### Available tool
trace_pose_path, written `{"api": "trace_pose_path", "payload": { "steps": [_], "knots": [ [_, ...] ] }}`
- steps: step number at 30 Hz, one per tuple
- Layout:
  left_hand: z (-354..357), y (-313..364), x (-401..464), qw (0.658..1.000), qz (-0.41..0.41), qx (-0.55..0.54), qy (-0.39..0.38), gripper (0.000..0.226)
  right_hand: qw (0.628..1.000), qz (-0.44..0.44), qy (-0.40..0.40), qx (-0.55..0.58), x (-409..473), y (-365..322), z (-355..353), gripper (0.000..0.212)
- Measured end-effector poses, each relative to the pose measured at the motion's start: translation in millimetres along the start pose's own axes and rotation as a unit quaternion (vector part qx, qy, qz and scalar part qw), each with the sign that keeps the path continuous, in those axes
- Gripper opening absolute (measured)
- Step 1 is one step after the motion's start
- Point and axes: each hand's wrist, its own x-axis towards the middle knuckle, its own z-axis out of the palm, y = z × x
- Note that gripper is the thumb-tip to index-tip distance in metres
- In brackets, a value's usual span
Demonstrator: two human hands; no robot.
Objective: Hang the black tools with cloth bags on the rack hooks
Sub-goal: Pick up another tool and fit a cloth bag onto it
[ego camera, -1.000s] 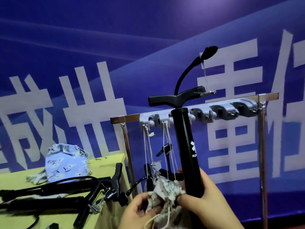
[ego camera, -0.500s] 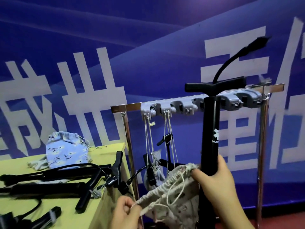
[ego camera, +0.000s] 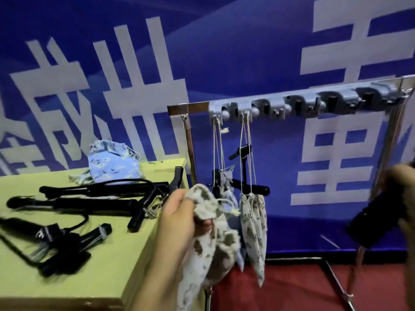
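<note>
My left hand (ego camera: 177,218) grips the mouth of a beige patterned cloth bag (ego camera: 208,248), which hangs down below it in front of the rack. My right hand (ego camera: 402,198), blurred at the right edge, holds a black pump (ego camera: 377,218), now lowered and tilted. The metal rack (ego camera: 310,102) carries a grey strip of hooks. Two black tools in cloth bags (ego camera: 252,212) hang by strings from its two leftmost hooks; the other hooks are free.
A yellow table (ego camera: 107,254) at the left holds several black pumps (ego camera: 98,198) and a blue patterned bag (ego camera: 112,164). Behind stands a blue wall with white characters. Red floor lies under the rack's legs (ego camera: 336,286).
The pump, upright in front of the rack before, has dropped down and to the right with my right hand. My left hand has lifted the beige bag up, apart from the pump.
</note>
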Motion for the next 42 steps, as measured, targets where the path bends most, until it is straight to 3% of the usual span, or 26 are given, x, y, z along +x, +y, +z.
{"api": "trace_pose_path", "payload": {
  "steps": [4,6,9,12,17,19,21,23,27,30,32,34,35,37,38,40,42],
  "knots": [
    [27,13,3,0.997,-0.015,-0.006,-0.074,0.013,0.989,-0.027,-0.139,-0.048,-30,4,18,0.031],
    [38,19,3,0.993,-0.027,-0.009,-0.117,0.006,0.972,-0.044,-0.224,-0.053,-52,5,36,0.031],
    [47,25,2,0.977,-0.002,0.101,-0.185,0.023,0.949,-0.046,-0.306,-0.059,-68,2,50,0.041],
    [53,28,6,0.960,0.042,0.175,-0.216,0.030,0.941,-0.072,-0.315,-0.098,-72,-2,60,0.045],
    [50,37,7,0.924,0.079,0.220,-0.304,0.021,0.945,-0.125,-0.225,-0.202,-65,-3,73,0.035],
    [44,36,8,0.929,0.110,0.234,-0.266,0.025,0.949,-0.130,-0.201,-0.206,-60,-4,74,0.029],
    [35,28,15,0.938,0.141,0.266,-0.174,0.027,0.962,-0.112,-0.181,-0.170,-53,-8,71,0.024],
    [27,17,20,0.917,0.143,0.360,-0.093,0.026,0.974,-0.092,-0.161,-0.131,-46,-14,65,0.022],
    [13,-10,19,0.858,0.112,0.498,-0.060,0.012,0.983,-0.067,-0.143,-0.091,-36,-25,53,0.031],
    [-3,-27,26,0.856,0.068,0.512,-0.029,0.003,0.986,-0.061,-0.128,-0.086,-29,-28,41,0.028],
    [-5,-29,30,0.914,0.031,0.405,-0.019,0.006,0.989,-0.048,-0.123,-0.073,-28,-29,38,0.032],
    [1,-23,21,0.978,-0.068,0.187,-0.064,0.015,0.990,-0.043,-0.121,-0.066,-27,-28,37,0.040],
    [3,-20,16,0.985,-0.126,0.061,-0.100,0.017,0.990,-0.038,-0.122,-0.060,-27,-28,36,0.041],
    [4,-16,11,0.948,-0.213,-0.158,-0.174,0.017,0.990,-0.034,-0.124,-0.051,-27,-28,35,0.035],
    [3,-16,10,0.919,-0.246,-0.242,-0.193,0.038,0.990,-0.033,-0.124,-0.055,-26,-27,33,0.032],
    [1,-21,15,0.876,-0.281,-0.354,-0.170,0.073,0.989,-0.035,-0.126,-0.069,-25,-23,31,0.030],
    [1,-19,15,0.857,-0.278,-0.404,-0.156,0.082,0.989,-0.036,-0.126,-0.071,-25,-20,29,0.033]
  ]
}}
